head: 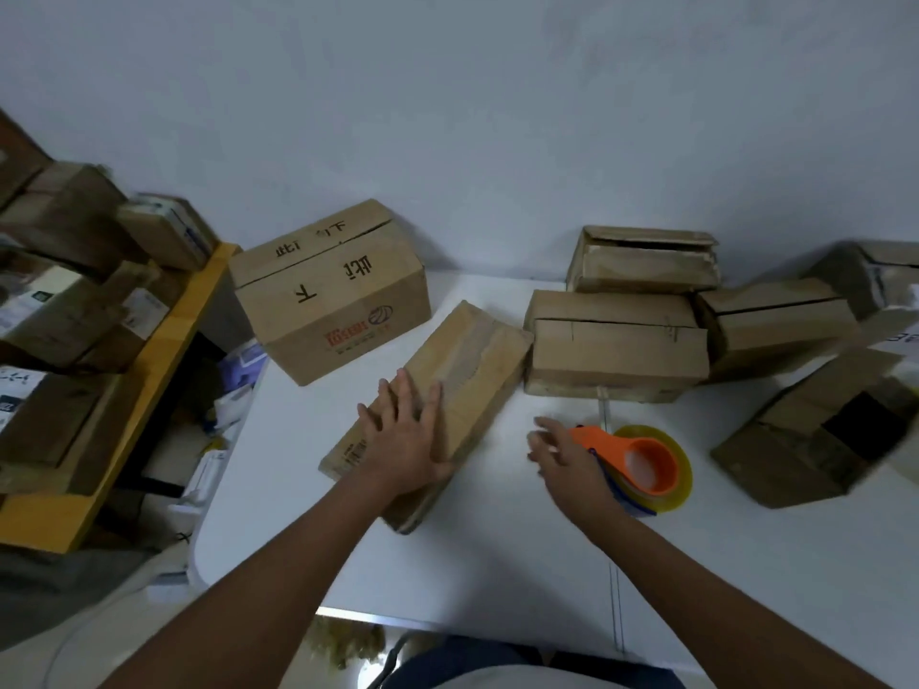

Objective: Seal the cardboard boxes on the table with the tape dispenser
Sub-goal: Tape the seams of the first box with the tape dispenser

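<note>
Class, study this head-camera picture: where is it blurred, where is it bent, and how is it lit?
Head view: the right hand is smeared by motion blur beside the tape dispenser; the left hand on the flat box is sharper; wide-angle distortion bows the shelf and edge boxes; dim, even light, soft shadows.

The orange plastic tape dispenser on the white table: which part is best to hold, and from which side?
Hold the orange plastic tape dispenser by its orange handle, the narrow end pointing left toward the right hand. It lies flat on the white table, so come from above and the left; the wide yellowish tape roll fills the right end.
</note>
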Demonstrator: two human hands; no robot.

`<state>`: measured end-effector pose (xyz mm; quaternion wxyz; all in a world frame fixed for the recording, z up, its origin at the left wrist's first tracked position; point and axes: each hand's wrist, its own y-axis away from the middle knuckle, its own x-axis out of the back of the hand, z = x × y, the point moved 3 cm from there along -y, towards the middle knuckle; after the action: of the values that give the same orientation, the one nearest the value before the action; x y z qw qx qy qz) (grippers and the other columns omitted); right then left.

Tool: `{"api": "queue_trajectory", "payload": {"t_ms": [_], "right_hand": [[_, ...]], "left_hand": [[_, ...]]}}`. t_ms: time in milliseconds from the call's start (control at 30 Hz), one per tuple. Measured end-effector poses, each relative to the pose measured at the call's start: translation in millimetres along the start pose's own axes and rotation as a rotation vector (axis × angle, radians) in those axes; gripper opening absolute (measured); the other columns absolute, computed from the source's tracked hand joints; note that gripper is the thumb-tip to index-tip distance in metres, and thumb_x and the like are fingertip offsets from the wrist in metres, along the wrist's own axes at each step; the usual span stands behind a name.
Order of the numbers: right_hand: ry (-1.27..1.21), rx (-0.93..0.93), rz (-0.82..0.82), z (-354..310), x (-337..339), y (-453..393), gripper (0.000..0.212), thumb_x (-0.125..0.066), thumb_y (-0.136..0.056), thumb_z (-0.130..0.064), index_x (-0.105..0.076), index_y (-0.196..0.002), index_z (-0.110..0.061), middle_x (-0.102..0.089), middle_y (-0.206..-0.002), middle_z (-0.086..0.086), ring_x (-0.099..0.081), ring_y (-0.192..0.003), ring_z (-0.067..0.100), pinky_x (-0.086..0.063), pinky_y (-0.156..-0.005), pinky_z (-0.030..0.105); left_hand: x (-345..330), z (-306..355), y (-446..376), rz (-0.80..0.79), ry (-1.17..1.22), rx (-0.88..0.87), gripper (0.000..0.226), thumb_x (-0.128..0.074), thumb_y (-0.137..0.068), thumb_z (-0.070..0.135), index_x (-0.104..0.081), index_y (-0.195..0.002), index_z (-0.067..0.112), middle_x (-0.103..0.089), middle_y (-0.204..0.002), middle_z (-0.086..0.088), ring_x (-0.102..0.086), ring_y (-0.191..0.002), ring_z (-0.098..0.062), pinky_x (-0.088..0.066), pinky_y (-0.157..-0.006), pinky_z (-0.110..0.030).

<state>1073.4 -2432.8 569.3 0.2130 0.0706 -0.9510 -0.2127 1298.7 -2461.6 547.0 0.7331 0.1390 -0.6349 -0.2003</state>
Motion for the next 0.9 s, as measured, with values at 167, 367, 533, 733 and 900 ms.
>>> {"api": "queue_trajectory", "payload": {"t_ms": [167,367,533,733,900], "right_hand": [[0.1,0.094,0.056,-10.3,17.9,-17.1,0.05,-0.048,-0.101,-0.029,-0.034,-0.147,-0.012,-0.039,-0.146,0.009,-0.046,-0.129,0.024,-0.042,-0.106,0.045],[0.047,0.049,-0.095,-17.7,3.3,-29.1,0.06,-0.043,-0.101,-0.04,-0.018,-0.154,-0.026,-0.033,-0.155,-0.001,-0.046,-0.131,0.022,-0.038,-0.11,0.043],[0.127,0.014,-0.171,5.2,-5.3,-12.5,0.041,-0.04,-0.102,-0.039,-0.048,-0.14,-0.025,-0.065,-0.119,-0.003,-0.062,-0.105,0.012,-0.05,-0.096,0.04],[0.117,0.0,-0.111,23.4,5.3,3.1,0.034,-0.044,-0.102,-0.034,-0.06,-0.13,-0.022,-0.065,-0.123,-0.001,-0.059,-0.11,0.014,-0.05,-0.092,0.032],[0.095,-0.014,-0.063,30.3,13.2,9.3,0.039,-0.044,-0.102,-0.035,-0.053,-0.138,-0.022,-0.061,-0.13,0.002,-0.056,-0.117,0.016,-0.048,-0.097,0.033]], "left_hand": [[7.8,-57.8,17.8,-0.088,-0.158,-0.264,0.111,-0.067,-0.085,0.045,0.026,-0.145,0.051,0.04,-0.154,0.014,0.03,-0.145,-0.03,0.008,-0.112,-0.068],[21.8,-33.7,41.7,0.437,-0.166,-0.221,0.101,-0.057,-0.07,-0.009,-0.027,-0.151,0.046,-0.023,-0.16,-0.001,-0.036,-0.136,-0.031,-0.039,-0.102,-0.047],[1.3,-19.1,39.8,0.422,0.362,-0.058,0.049,-0.051,-0.101,0.021,-0.04,-0.149,0.019,-0.031,-0.152,-0.012,-0.03,-0.138,-0.03,-0.03,-0.117,-0.039],[-24.8,5.5,33.4,0.246,0.264,-0.404,0.067,-0.037,-0.099,0.053,-0.021,-0.157,0.024,0.003,-0.166,-0.002,0.007,-0.153,-0.021,-0.006,-0.122,-0.035],[-7.7,18.4,4.3,0.188,-0.006,-0.485,0.06,-0.029,-0.103,0.049,-0.009,-0.157,0.033,0.009,-0.164,0.007,0.013,-0.151,-0.018,-0.002,-0.122,-0.04]]}}
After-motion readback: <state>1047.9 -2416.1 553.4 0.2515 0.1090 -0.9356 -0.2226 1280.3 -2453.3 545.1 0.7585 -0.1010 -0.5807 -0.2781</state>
